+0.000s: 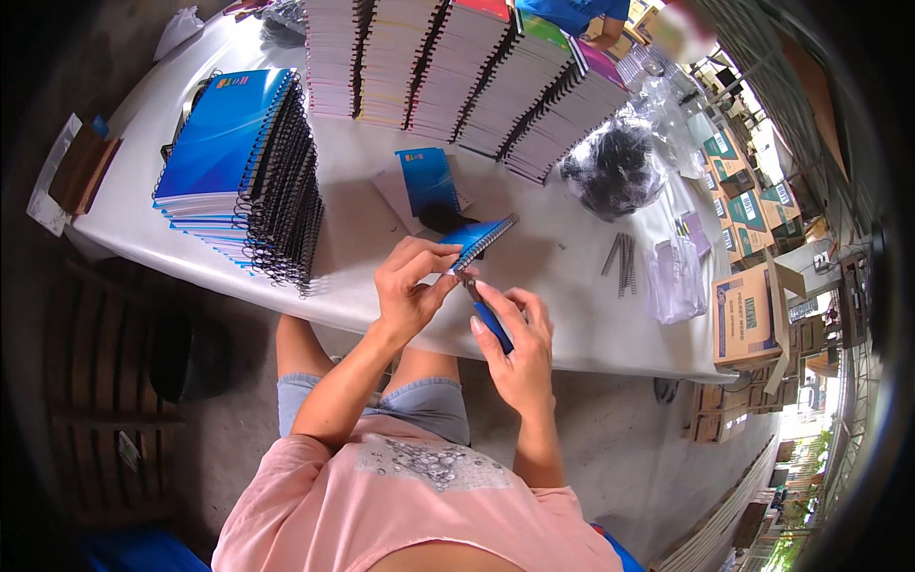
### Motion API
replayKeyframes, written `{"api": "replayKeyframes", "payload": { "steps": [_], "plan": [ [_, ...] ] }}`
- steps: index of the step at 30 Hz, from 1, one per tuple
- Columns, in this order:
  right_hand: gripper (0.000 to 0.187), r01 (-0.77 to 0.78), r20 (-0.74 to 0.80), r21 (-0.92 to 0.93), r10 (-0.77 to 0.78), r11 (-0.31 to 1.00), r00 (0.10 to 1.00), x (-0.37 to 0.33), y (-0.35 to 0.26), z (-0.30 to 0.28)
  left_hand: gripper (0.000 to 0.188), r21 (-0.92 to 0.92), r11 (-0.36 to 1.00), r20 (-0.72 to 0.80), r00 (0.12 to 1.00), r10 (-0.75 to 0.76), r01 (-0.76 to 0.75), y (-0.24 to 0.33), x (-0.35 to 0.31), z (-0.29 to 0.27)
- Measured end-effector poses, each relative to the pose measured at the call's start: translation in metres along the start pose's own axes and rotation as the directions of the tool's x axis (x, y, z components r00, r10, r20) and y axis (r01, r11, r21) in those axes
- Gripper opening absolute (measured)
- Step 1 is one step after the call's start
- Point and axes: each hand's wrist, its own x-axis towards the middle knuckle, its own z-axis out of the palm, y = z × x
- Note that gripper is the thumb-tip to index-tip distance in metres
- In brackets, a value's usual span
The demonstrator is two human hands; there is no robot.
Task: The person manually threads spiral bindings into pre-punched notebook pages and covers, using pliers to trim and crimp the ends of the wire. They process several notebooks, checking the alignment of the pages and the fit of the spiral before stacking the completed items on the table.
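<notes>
My left hand (pixel 412 281) is closed on a small blue spiral notebook (pixel 481 238), held tilted above the table's near edge with its coil side toward my right. In my right hand (pixel 519 348) is a pair of pliers (pixel 491 322) with blue handles, its metal jaws at the near end of the notebook's coil. Whether the jaws grip the wire is too small to tell. Just beyond lies another small blue notebook (pixel 426 179) on pale sheets, with a dark rounded object (pixel 446 218) beside it. Several loose metal coils (pixel 624 263) rest to the right.
A tall stack of large blue spiral notebooks (pixel 224 133) stands at left on the white-covered table (pixel 357 276). More thick notebook stacks (pixel 457 76) line the back. Clear plastic with black coils (pixel 615 167), a plastic bag (pixel 675 281) and a cardboard box (pixel 748 315) are at right. Someone in blue (pixel 562 13) is beyond.
</notes>
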Motion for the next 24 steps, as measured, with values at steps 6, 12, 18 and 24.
{"api": "replayKeyframes", "payload": {
  "steps": [6, 12, 18, 24],
  "plan": [
    [0.045, -0.629, 0.625, 0.771, 0.074, 0.099, 0.777, -0.004, 0.029, -0.007, 0.019, -0.009, 0.992, -0.012, 0.992, 0.128, -0.128, 0.005, -0.002, 0.007],
    [0.039, -0.303, 0.047, 0.165, 0.3, 0.939, 0.953, -0.025, 0.083, 0.009, 0.049, -0.271, 0.957, -0.213, 0.963, -0.164, 0.103, 0.005, 0.005, 0.008],
    [0.066, -0.229, -0.081, 0.272, 0.259, 0.935, 0.962, -0.007, 0.111, 0.011, 0.037, -0.385, 0.921, -0.139, 0.983, -0.123, 0.06, 0.067, 0.024, -0.007],
    [0.071, 0.265, -0.27, 0.944, 0.001, 0.196, 0.963, 0.081, -0.04, -0.017, 0.037, -0.11, 0.943, -0.353, 0.899, 0.26, -0.315, 0.129, 0.049, -0.062]
  ]
}}
